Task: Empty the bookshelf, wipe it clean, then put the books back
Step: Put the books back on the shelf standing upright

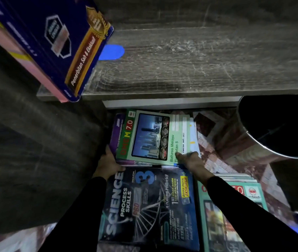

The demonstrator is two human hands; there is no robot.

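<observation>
Black sleeves (244,206) cross the Science book (148,206) on the floor. Both hands grip the stack (150,137) under the dusty shelf (199,60): left hand (108,161) at its edge, right hand (190,160) seemingly pinching a corner.

The shelf board (199,60) is grey wood grain; the far-left book (53,37) on it is navy with a gold band. Below, a pale green book (153,137) tops a purple book (116,131). The near science book (148,206) is black-blue with white lettering, and the teal book (235,215) lies to its right.
</observation>
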